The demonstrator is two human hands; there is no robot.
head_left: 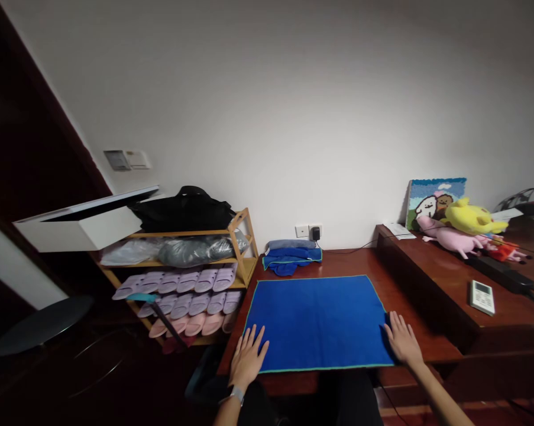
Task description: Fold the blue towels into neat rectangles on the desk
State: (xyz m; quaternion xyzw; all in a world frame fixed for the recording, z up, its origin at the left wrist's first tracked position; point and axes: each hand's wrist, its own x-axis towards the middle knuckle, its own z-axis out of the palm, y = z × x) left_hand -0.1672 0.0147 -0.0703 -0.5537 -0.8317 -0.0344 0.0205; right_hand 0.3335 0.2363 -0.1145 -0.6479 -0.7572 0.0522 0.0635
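A blue towel (320, 322) with a green edge lies spread flat on the reddish-brown wooden table (384, 269). My left hand (248, 358) rests at its near left corner, palm down, fingers stretched and slightly apart. On the opposite side, my right hand (403, 340) lies flat over the right edge, its fingers extended. Neither hand grips anything. Behind the spread towel, against the wall, sits a pile of folded blue and grey cloths (291, 256).
Left of the table stands a wooden rack (244, 260) with several slippers (200, 305) and a black bag (187, 210). On the raised surface at right are plush toys (457, 236), a white remote control (482, 297) and a picture (426, 201). A plug (316, 234) sits in the wall socket.
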